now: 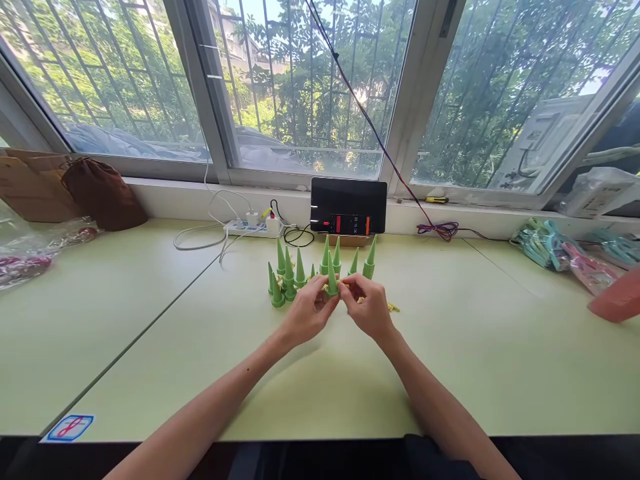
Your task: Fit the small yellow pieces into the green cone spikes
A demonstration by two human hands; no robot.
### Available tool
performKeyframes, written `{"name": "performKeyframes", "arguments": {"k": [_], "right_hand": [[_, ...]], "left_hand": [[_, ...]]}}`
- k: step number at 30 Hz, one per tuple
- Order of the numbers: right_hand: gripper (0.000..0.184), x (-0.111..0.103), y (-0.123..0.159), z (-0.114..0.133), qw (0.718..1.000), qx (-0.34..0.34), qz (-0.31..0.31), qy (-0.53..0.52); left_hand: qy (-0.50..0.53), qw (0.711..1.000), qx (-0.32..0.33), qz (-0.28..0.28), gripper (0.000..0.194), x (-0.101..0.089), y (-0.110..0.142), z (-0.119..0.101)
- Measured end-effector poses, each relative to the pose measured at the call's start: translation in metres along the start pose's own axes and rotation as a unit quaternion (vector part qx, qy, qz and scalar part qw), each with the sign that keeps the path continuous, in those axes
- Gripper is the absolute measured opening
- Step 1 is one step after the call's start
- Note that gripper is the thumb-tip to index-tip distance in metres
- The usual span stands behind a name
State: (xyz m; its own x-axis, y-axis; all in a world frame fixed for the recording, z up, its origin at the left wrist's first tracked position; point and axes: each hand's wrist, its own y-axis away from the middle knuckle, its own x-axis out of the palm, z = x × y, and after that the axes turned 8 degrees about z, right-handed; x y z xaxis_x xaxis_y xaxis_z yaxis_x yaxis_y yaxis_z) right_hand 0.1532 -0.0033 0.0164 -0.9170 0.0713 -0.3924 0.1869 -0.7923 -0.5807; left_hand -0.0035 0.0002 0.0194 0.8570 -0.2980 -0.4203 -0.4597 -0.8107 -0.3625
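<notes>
My left hand (pixel 311 310) is closed around the lower part of a green plastic spike (pixel 332 275), which stands point up between its thumb and fingers. Pinched together at the spike's right side is my right hand (pixel 367 308); a bit of yellow shows by its fingertips, too small to name. More upright green spikes (pixel 289 279) stand on the table in a loose group behind and left of my hands, with others (pixel 369 259) behind to the right. Small yellow pieces (pixel 394 307) lie near my right hand and among the spikes.
At the back, a dark tablet (pixel 349 200) leans upright with a phone (pixel 350 225) before it. Left of it lies a power strip (pixel 255 228) with cables. A brown pouch (pixel 103 193) sits back left; bagged teal items (pixel 537 243) and a red object (pixel 617 297) lie right.
</notes>
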Motion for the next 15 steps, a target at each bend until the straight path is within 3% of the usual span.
{"name": "performKeyframes", "arguments": {"k": [6, 9, 15], "right_hand": [[0.028, -0.011, -0.005, -0.012, 0.996, 0.041, -0.060, 0.047], [0.024, -0.020, -0.007, -0.025, 0.989, 0.061, -0.076, 0.115], [0.013, -0.028, -0.008, -0.051, 0.973, 0.094, 0.027, 0.211]], "left_hand": [[-0.084, 0.995, -0.008, -0.053, 0.036, 0.005, 0.001, 0.008], [-0.098, 0.994, -0.025, -0.037, 0.049, 0.009, 0.003, 0.014], [-0.155, 0.987, -0.029, 0.032, 0.054, 0.014, 0.007, 0.021]]}}
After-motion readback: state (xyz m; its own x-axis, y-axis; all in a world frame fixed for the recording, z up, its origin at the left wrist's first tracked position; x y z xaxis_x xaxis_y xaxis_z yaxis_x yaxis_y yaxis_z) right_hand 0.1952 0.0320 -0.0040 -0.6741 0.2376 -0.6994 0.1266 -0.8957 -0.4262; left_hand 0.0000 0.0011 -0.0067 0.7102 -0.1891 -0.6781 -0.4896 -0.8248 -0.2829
